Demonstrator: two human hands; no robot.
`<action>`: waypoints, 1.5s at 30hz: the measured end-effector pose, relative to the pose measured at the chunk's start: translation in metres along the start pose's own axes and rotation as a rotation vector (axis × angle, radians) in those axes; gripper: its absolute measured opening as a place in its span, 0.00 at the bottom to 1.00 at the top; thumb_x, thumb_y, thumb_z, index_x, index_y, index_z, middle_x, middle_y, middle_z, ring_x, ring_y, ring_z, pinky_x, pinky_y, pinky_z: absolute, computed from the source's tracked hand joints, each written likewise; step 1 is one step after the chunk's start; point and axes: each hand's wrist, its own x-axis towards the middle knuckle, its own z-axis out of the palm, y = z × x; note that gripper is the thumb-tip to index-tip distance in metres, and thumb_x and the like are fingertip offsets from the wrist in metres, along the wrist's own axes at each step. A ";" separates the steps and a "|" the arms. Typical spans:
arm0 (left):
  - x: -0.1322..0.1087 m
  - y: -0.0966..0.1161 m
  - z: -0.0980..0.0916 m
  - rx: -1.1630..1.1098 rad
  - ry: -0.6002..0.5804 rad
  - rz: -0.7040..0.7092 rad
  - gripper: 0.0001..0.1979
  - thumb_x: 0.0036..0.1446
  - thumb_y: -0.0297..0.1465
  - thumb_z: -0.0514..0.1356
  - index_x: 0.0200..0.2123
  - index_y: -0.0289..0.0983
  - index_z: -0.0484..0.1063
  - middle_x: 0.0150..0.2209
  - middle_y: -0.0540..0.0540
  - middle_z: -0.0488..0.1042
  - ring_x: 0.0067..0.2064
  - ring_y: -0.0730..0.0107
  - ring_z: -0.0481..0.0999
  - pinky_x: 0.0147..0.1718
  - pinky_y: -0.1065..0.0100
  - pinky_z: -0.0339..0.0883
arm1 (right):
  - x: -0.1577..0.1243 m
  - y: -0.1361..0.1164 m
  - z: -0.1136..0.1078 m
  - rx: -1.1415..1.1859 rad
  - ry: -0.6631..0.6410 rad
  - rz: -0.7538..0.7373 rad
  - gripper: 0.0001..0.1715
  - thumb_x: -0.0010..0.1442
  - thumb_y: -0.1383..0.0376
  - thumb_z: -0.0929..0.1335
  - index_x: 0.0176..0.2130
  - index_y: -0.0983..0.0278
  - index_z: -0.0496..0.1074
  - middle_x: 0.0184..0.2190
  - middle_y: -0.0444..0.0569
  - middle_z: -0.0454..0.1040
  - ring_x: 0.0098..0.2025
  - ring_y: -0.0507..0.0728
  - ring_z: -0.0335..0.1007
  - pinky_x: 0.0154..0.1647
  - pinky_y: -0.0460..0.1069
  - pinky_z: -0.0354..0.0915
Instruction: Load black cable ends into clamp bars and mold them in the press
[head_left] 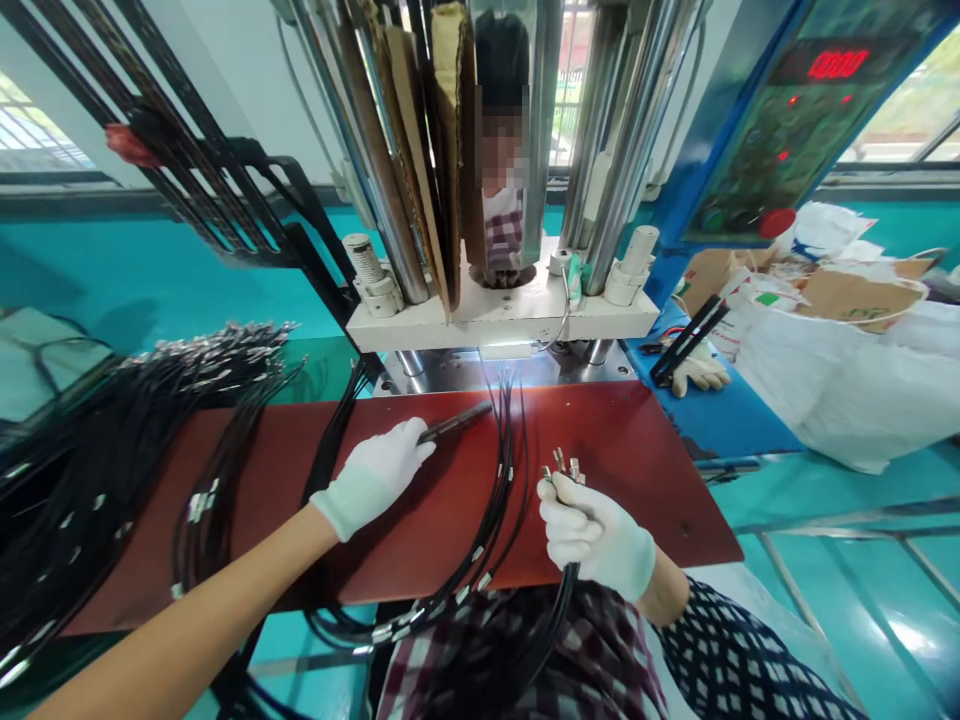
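My left hand [381,474], in a white glove, is closed on the near end of a dark, slim, bar-like tool [459,422]. The tool's far tip points toward several thin black cables [504,480] that run from the press across the red-brown board and curve down over its near edge. To the right of these cables, my gloved right hand [592,535] grips a bundle of black cables [564,600]. Metal connector ends [561,466] stick up above its thumb and fingers, and the rest of the bundle hangs below toward my lap.
A press [502,325] with metal columns stands behind the board [600,430]. Heaps of black cables [112,440] lie at left. On the blue table [742,420] at right are a glove [697,372] and black tools [686,340]. White sacks [840,370] stand beyond.
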 end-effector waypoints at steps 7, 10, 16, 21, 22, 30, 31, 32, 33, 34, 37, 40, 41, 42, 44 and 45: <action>-0.022 0.038 -0.025 -1.299 -0.411 0.001 0.24 0.65 0.50 0.46 0.38 0.35 0.67 0.24 0.52 0.65 0.17 0.77 0.59 0.17 0.72 0.51 | 0.021 0.014 0.042 -0.685 0.179 -0.215 0.18 0.57 0.54 0.72 0.33 0.69 0.76 0.17 0.43 0.70 0.15 0.47 0.59 0.21 0.45 0.61; -0.004 0.064 -0.015 -1.495 -0.568 0.134 0.21 0.63 0.47 0.52 0.32 0.34 0.66 0.24 0.49 0.67 0.21 0.74 0.66 0.22 0.71 0.60 | 0.030 0.018 0.055 -0.849 0.273 -0.211 0.21 0.55 0.52 0.72 0.33 0.69 0.75 0.20 0.48 0.75 0.18 0.50 0.67 0.22 0.46 0.63; 0.000 0.085 -0.004 -1.492 -0.472 0.180 0.21 0.65 0.47 0.53 0.30 0.34 0.65 0.24 0.50 0.66 0.24 0.77 0.64 0.25 0.73 0.59 | 0.031 0.019 0.060 -0.980 0.350 -0.264 0.15 0.55 0.57 0.70 0.28 0.67 0.74 0.20 0.46 0.74 0.20 0.49 0.67 0.25 0.45 0.65; -0.004 0.089 -0.005 -1.542 -0.502 0.087 0.22 0.65 0.48 0.51 0.28 0.36 0.62 0.20 0.53 0.62 0.19 0.78 0.60 0.19 0.74 0.55 | 0.034 0.021 0.060 -1.004 0.362 -0.208 0.11 0.56 0.63 0.69 0.26 0.66 0.71 0.19 0.44 0.72 0.19 0.48 0.65 0.22 0.43 0.64; -0.004 0.090 -0.005 -1.550 -0.491 0.087 0.22 0.65 0.48 0.51 0.28 0.36 0.61 0.20 0.53 0.62 0.19 0.78 0.60 0.18 0.74 0.55 | 0.035 0.022 0.060 -1.004 0.369 -0.198 0.10 0.56 0.63 0.69 0.26 0.66 0.71 0.19 0.43 0.72 0.18 0.47 0.65 0.22 0.43 0.64; -0.009 0.096 -0.003 -1.387 -0.227 0.104 0.19 0.65 0.47 0.53 0.32 0.37 0.60 0.24 0.54 0.64 0.22 0.79 0.63 0.20 0.74 0.58 | 0.038 0.031 0.067 -0.995 0.528 -0.148 0.09 0.57 0.67 0.66 0.25 0.65 0.68 0.15 0.41 0.71 0.16 0.47 0.63 0.19 0.41 0.61; -0.010 0.097 -0.003 -1.335 -0.177 0.099 0.19 0.65 0.47 0.53 0.31 0.37 0.59 0.24 0.54 0.63 0.23 0.79 0.63 0.22 0.74 0.59 | 0.039 0.032 0.067 -1.005 0.538 -0.149 0.09 0.57 0.68 0.66 0.25 0.65 0.68 0.16 0.41 0.71 0.16 0.47 0.63 0.19 0.41 0.61; -0.011 0.098 -0.003 -1.281 -0.136 0.104 0.19 0.66 0.46 0.53 0.31 0.37 0.59 0.25 0.54 0.62 0.23 0.79 0.62 0.23 0.74 0.59 | 0.040 0.033 0.066 -1.014 0.540 -0.150 0.09 0.57 0.68 0.66 0.25 0.65 0.68 0.16 0.42 0.71 0.16 0.47 0.63 0.20 0.42 0.61; -0.011 0.098 -0.003 -1.228 -0.106 0.114 0.19 0.66 0.46 0.52 0.31 0.38 0.58 0.25 0.55 0.62 0.24 0.79 0.62 0.24 0.73 0.60 | 0.041 0.034 0.065 -1.018 0.535 -0.153 0.08 0.56 0.68 0.66 0.25 0.65 0.68 0.16 0.42 0.72 0.17 0.47 0.64 0.20 0.42 0.61; -0.011 0.098 -0.002 -1.176 -0.074 0.126 0.18 0.67 0.45 0.51 0.31 0.38 0.58 0.25 0.54 0.62 0.24 0.78 0.62 0.25 0.73 0.60 | 0.042 0.034 0.063 -1.016 0.530 -0.159 0.08 0.56 0.68 0.66 0.25 0.65 0.68 0.16 0.42 0.72 0.17 0.47 0.63 0.20 0.42 0.61; -0.009 0.096 0.000 -1.002 0.024 0.158 0.17 0.68 0.43 0.50 0.31 0.38 0.58 0.26 0.54 0.63 0.26 0.76 0.62 0.28 0.71 0.60 | 0.045 0.033 0.055 -1.013 0.497 -0.188 0.08 0.57 0.67 0.65 0.26 0.65 0.67 0.18 0.43 0.72 0.17 0.48 0.64 0.21 0.43 0.61; -0.007 0.094 0.002 -0.939 0.019 0.178 0.16 0.68 0.42 0.50 0.30 0.38 0.58 0.26 0.53 0.63 0.28 0.75 0.63 0.30 0.70 0.61 | 0.043 0.027 0.051 -1.105 0.377 -0.177 0.10 0.59 0.63 0.65 0.28 0.65 0.68 0.22 0.46 0.74 0.21 0.50 0.67 0.27 0.47 0.65; -0.006 0.093 0.002 -0.972 -0.016 0.167 0.16 0.68 0.42 0.50 0.30 0.38 0.58 0.26 0.53 0.63 0.28 0.75 0.63 0.30 0.70 0.61 | 0.041 0.025 0.051 -1.174 0.348 -0.188 0.12 0.60 0.60 0.65 0.28 0.64 0.69 0.24 0.47 0.74 0.24 0.52 0.69 0.30 0.48 0.66; -0.006 0.092 0.003 -1.023 -0.057 0.148 0.17 0.67 0.43 0.50 0.30 0.38 0.58 0.25 0.53 0.62 0.27 0.75 0.63 0.30 0.70 0.61 | 0.038 0.023 0.051 -1.250 0.342 -0.213 0.14 0.61 0.58 0.66 0.28 0.64 0.69 0.26 0.47 0.75 0.27 0.53 0.70 0.33 0.49 0.67; -0.006 0.089 0.004 -1.133 -0.136 0.117 0.19 0.67 0.44 0.50 0.29 0.38 0.58 0.24 0.54 0.62 0.26 0.76 0.62 0.28 0.71 0.60 | 0.033 0.020 0.052 -1.356 0.402 -0.301 0.16 0.59 0.54 0.69 0.29 0.63 0.70 0.29 0.46 0.75 0.32 0.54 0.69 0.38 0.50 0.65; -0.006 0.087 0.004 -1.179 -0.170 0.117 0.19 0.67 0.45 0.50 0.29 0.38 0.58 0.24 0.54 0.62 0.25 0.76 0.61 0.26 0.71 0.59 | 0.031 0.019 0.052 -1.355 0.446 -0.346 0.16 0.57 0.53 0.71 0.29 0.62 0.69 0.29 0.45 0.74 0.32 0.53 0.68 0.38 0.49 0.64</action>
